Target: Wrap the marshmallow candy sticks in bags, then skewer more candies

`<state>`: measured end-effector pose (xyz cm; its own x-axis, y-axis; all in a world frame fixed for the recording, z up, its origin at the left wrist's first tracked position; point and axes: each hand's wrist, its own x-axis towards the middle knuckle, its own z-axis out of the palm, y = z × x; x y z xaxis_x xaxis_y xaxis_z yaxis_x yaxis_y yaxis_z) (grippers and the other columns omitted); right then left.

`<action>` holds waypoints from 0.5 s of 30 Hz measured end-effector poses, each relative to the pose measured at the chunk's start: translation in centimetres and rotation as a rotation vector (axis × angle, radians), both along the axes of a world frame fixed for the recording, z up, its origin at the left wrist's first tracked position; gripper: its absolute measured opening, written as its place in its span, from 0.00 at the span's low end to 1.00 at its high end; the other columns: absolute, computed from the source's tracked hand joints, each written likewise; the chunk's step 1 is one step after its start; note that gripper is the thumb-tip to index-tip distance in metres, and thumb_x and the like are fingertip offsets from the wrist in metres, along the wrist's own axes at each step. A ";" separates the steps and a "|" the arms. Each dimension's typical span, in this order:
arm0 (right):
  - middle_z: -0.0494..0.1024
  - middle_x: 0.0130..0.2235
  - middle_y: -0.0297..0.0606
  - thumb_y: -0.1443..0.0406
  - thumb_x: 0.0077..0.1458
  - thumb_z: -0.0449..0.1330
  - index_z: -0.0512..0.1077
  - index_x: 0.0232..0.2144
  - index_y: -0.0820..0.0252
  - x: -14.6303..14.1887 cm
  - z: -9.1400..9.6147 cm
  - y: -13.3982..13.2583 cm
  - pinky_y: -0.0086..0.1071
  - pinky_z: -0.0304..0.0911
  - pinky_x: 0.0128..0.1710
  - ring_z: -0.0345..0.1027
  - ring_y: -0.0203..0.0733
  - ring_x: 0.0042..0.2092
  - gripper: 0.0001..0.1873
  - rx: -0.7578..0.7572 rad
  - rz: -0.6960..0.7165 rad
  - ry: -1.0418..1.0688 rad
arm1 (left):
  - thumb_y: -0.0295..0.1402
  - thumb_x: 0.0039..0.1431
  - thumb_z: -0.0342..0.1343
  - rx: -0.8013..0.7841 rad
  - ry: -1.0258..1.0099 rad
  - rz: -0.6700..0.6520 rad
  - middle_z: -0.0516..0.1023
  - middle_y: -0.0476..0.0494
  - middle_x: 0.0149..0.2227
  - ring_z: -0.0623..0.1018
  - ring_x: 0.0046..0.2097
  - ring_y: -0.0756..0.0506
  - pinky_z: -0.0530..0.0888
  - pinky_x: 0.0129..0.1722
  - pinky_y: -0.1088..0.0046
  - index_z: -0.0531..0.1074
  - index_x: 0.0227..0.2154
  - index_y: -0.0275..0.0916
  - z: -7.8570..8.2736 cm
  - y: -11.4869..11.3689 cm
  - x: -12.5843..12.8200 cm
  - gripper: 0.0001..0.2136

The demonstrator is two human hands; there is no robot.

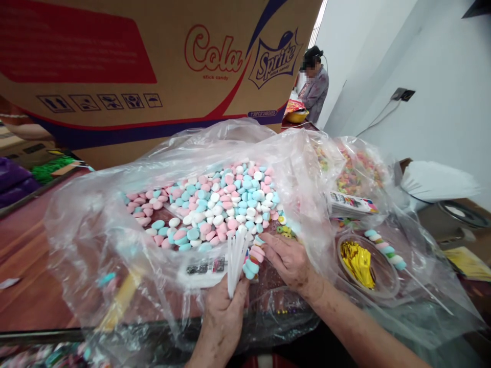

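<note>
My left hand (222, 312) is closed around a bundle of white sticks (237, 250) that point upward. Just right of the sticks stands a candy skewer (252, 263) with pink, blue and white pieces stacked on it; its lower end is hidden by my left hand. The fingers of my right hand (289, 263) pinch a small candy piece (259, 240) at the skewer's top. Beyond both hands spreads a heap of pink, blue and white candies (218, 204) on clear plastic sheeting (153, 163). Green and yellow ring candies (286, 231) lie near my right hand.
A clear tub (393, 289) holds gold twist ties (356, 263). Beside it lies another candy skewer (385, 249). Bagged colourful candies (356, 168) and printed packets (351, 203) sit behind. A large cardboard box (161, 112) blocks the back; a person (316, 89) stands beyond it.
</note>
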<state>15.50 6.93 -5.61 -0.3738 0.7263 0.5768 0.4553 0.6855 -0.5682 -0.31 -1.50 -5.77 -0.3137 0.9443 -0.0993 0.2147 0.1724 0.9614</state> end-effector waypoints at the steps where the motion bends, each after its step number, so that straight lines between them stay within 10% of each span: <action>1: 0.81 0.42 0.43 0.66 0.62 0.52 0.73 0.50 0.58 0.0 0.1 -0.1 0.38 0.72 0.45 0.75 0.45 0.43 0.17 -0.002 0.009 0.003 | 0.39 0.52 0.56 0.006 -0.002 0.005 0.65 0.52 0.16 0.65 0.22 0.48 0.63 0.24 0.74 0.72 0.20 0.38 -0.1 0.0 0.0 0.12; 5: 0.78 0.49 0.43 0.66 0.62 0.52 0.68 0.56 0.56 -0.3 0.8 -0.7 0.39 0.69 0.50 0.73 0.45 0.48 0.20 -0.076 0.026 0.060 | 0.43 0.52 0.57 -0.048 -0.117 -0.001 0.66 0.53 0.16 0.62 0.18 0.51 0.59 0.19 0.76 0.70 0.19 0.37 -0.2 0.1 -0.1 0.14; 10: 0.65 0.61 0.48 0.62 0.57 0.60 0.42 0.66 0.53 -2.1 1.1 -2.6 0.41 0.68 0.51 0.70 0.45 0.53 0.41 -0.614 0.157 0.563 | 0.47 0.53 0.57 -0.107 -0.283 -0.058 0.64 0.53 0.10 0.62 0.14 0.52 0.57 0.17 0.78 0.69 0.18 0.37 0.1 0.2 -0.3 0.19; 15: 0.76 0.50 0.41 0.63 0.53 0.63 0.52 0.60 0.53 -3.7 0.1 -3.1 0.39 0.69 0.45 0.73 0.44 0.45 0.36 -0.885 0.188 0.817 | 0.48 0.51 0.59 -0.113 -0.254 -0.050 0.69 0.50 0.11 0.66 0.16 0.51 0.62 0.20 0.77 0.72 0.18 0.36 0.2 0.1 -0.4 0.19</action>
<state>11.82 3.78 -5.50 -0.2744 0.9613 0.0243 -0.3194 -0.0673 -0.9452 -0.72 -1.37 -5.54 -0.2188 0.9363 -0.2747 -0.0200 0.2772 0.9606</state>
